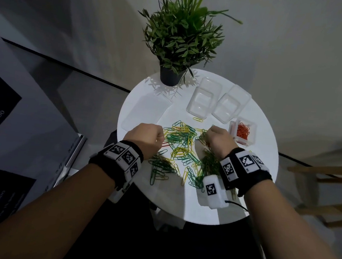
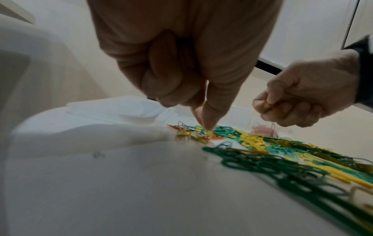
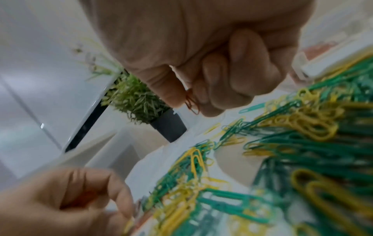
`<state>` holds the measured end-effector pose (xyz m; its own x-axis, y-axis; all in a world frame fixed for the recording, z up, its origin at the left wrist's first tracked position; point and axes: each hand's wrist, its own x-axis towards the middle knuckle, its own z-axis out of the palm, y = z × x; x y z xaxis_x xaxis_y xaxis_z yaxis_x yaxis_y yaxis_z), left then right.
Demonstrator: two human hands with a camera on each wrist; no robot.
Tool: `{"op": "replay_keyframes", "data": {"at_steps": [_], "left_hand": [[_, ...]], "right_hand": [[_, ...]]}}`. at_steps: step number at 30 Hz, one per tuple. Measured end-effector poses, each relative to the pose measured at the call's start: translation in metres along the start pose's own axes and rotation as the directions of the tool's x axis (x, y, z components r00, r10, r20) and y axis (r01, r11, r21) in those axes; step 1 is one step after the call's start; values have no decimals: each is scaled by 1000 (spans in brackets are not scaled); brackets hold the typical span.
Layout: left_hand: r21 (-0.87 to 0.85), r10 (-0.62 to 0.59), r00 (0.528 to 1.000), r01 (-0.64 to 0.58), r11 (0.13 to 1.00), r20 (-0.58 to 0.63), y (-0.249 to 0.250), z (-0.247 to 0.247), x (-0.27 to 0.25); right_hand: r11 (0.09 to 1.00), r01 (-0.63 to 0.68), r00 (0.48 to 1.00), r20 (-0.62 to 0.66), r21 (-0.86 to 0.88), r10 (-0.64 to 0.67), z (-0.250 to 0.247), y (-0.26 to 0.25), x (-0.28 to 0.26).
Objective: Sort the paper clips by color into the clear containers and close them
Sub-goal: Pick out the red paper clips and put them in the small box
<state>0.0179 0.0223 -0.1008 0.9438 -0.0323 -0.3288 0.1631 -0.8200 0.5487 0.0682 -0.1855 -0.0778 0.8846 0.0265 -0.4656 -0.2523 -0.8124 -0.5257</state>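
A loose pile of green and yellow paper clips (image 1: pixel 183 142) with a few red ones covers the middle of the round white table (image 1: pixel 242 196). My left hand (image 1: pixel 161 137) is curled at the pile's left edge. In the left wrist view its thumb and index tips (image 2: pixel 204 126) pinch down into the clips; which clip is between them is hidden. My right hand (image 1: pixel 208 132) hovers over the pile's right side, and in the right wrist view it pinches red clips (image 3: pixel 191 102) between thumb and fingers. A small clear container (image 1: pixel 233 124) holding red clips sits just right of that hand.
Two empty clear containers (image 1: pixel 202 102) (image 1: pixel 230 106) stand behind the pile. Clear lids (image 1: pixel 145 111) lie at the table's left. A potted plant (image 1: pixel 170 76) stands at the back edge. A wooden stool (image 1: pixel 326 178) is off to the right.
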Motion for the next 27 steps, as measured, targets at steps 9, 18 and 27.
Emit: {"op": "replay_keyframes", "data": {"at_steps": [9, 18, 27], "left_hand": [[147, 7, 1000, -9, 989, 13, 5, -3, -4], [334, 116, 993, -107, 936, -6, 10, -1, -9], [-352, 129, 988, -152, 924, -87, 37, 0, 1]], "right_hand": [[858, -10, 994, 102, 513, -49, 21, -30, -19], [944, 292, 956, 85, -152, -282, 42, -41, -13], [851, 165, 983, -18, 499, -180, 12, -15, -13]]}}
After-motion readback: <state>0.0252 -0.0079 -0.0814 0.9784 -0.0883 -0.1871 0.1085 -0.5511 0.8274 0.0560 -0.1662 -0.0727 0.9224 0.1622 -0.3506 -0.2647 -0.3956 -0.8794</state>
